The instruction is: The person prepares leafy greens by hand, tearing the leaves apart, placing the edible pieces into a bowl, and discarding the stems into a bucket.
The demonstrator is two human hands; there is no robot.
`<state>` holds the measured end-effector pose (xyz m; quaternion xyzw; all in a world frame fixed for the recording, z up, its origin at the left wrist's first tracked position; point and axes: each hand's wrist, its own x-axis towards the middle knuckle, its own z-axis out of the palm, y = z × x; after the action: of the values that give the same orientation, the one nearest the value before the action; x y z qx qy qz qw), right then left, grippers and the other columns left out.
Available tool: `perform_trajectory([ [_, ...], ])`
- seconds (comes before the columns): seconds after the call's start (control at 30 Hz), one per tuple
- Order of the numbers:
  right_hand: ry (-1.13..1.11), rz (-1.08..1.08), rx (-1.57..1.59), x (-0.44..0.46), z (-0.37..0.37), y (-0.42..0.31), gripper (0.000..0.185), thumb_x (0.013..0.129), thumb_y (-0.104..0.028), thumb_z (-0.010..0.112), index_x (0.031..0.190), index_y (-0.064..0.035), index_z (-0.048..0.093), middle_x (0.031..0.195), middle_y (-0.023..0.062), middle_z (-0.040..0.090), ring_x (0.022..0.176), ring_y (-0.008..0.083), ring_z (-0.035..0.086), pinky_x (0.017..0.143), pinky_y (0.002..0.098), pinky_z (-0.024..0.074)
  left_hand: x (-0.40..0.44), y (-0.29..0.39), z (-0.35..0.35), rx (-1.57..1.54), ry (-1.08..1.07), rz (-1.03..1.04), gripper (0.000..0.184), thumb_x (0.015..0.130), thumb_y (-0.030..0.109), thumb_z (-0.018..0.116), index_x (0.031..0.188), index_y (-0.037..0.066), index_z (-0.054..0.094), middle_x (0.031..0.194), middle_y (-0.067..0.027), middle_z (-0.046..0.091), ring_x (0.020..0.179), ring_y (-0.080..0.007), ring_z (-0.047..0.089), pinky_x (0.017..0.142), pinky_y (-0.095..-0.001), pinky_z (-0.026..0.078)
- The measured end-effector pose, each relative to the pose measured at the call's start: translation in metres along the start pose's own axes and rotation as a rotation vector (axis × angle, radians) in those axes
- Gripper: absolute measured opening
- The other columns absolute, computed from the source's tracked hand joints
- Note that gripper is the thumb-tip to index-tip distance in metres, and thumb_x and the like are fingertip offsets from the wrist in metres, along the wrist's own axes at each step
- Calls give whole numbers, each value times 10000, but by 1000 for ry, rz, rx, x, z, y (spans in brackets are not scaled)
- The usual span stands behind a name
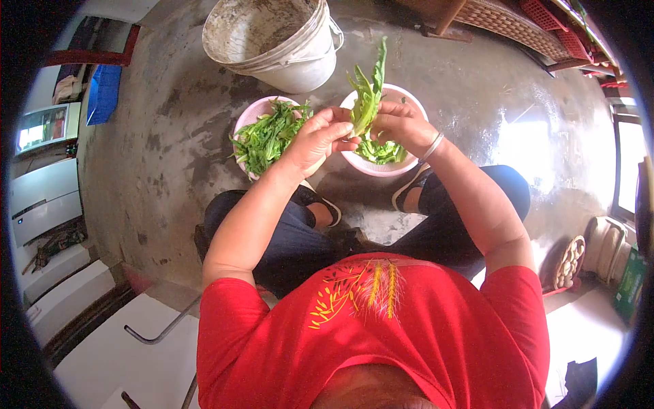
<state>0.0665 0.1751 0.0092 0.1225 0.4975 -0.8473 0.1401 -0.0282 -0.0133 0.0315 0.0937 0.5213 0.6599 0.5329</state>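
Between my hands stands a bunch of long green leafy vegetable (pixel 368 102), its leaf tips pointing up and away from me. My left hand (pixel 319 140) pinches its lower end from the left, thumb on top. From the right, my right hand (pixel 403 128) closes its fingers on the same leaves; its fingertips are partly hidden. Below the hands, a pink-rimmed basin (pixel 417 102) holds some pale green leaves (pixel 381 151). Left of it, a pink basket (pixel 246 117) is heaped with darker leafy greens (pixel 267 136), close to my left wrist.
A dirty white bucket (pixel 293 65) with a handle stands on the concrete floor (pixel 170 136) beyond the basins. My knees and shoes flank the near side. Woven furniture (pixel 511 27) is at the upper right, and a bent metal bar (pixel 160 334) at lower left.
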Motion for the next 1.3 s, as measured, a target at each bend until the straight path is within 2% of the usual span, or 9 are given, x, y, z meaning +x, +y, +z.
perform_trajectory([
  [0.27, 51, -81, -100, -4, 7, -6, 207, 831, -135, 586, 993, -7, 590, 883, 57, 621, 772, 125, 598, 664, 251, 493, 3, -2, 3, 106, 74, 11, 240, 853, 137, 549, 1071, 42, 524, 980, -50, 592, 834, -122, 587, 729, -248, 490],
  [0.37, 88, -99, -243, -1, 7, -1, 190, 828, -129, 593, 960, 7, 599, 847, 62, 628, 753, 126, 605, 640, 244, 498, 3, -5, 9, 273, 60, 110, 263, 824, 136, 618, 1045, 19, 536, 955, -37, 588, 823, -100, 572, 709, -234, 478],
  [0.53, 154, -83, -399, -6, 16, -1, 166, 827, -115, 584, 923, 18, 607, 825, 72, 638, 740, 134, 622, 624, 247, 505, 6, -13, 3, 555, 116, 151, 244, 804, 104, 631, 1007, -5, 551, 847, -18, 604, 755, -76, 564, 664, -221, 464],
  [0.67, 182, -65, -289, -5, 17, 3, 163, 826, -114, 575, 925, 10, 609, 841, 84, 645, 767, 143, 629, 635, 254, 510, 10, -21, -3, 655, 139, 227, 203, 810, 79, 601, 985, -13, 555, 812, -11, 601, 701, -68, 557, 636, -218, 459],
  [0.77, 195, -40, -151, -4, 14, 5, 166, 826, -118, 571, 932, 4, 612, 864, 90, 646, 801, 151, 630, 666, 266, 513, 10, -19, -1, 485, 159, 209, 195, 816, 89, 589, 982, -9, 554, 814, -8, 599, 689, -64, 548, 640, -214, 452],
  [0.87, 212, -40, -57, -4, 14, 4, 173, 831, -120, 562, 945, -1, 612, 885, 94, 645, 837, 163, 628, 698, 278, 513, 9, -20, -4, 351, 154, 228, 206, 844, 133, 562, 1031, 49, 547, 920, -9, 600, 804, -81, 557, 707, -234, 455],
  [1.0, 218, -43, 32, -3, 10, 2, 187, 845, -130, 540, 970, -7, 606, 907, 99, 644, 861, 178, 627, 725, 284, 510, 9, -14, -4, 205, 196, 187, 214, 852, 144, 548, 1051, 65, 541, 1014, -32, 591, 903, -99, 550, 714, -250, 469],
  [1.1, 233, -57, 107, -3, 12, 1, 192, 854, -129, 519, 980, -8, 598, 919, 104, 642, 864, 184, 627, 739, 288, 508, 9, -13, -4, 90, 212, 180, 225, 855, 164, 562, 1047, 49, 545, 977, -37, 599, 860, -102, 566, 727, -252, 487],
  [1.3, 252, -129, 272, 3, -4, 5, 188, 866, -92, 471, 1005, -4, 562, 903, 99, 624, 869, 207, 622, 744, 307, 496, 3, 1, -2, -62, 168, 205, 211, 862, 167, 549, 1044, 62, 562, 997, -47, 604, 879, -106, 566, 722, -250, 491],
])
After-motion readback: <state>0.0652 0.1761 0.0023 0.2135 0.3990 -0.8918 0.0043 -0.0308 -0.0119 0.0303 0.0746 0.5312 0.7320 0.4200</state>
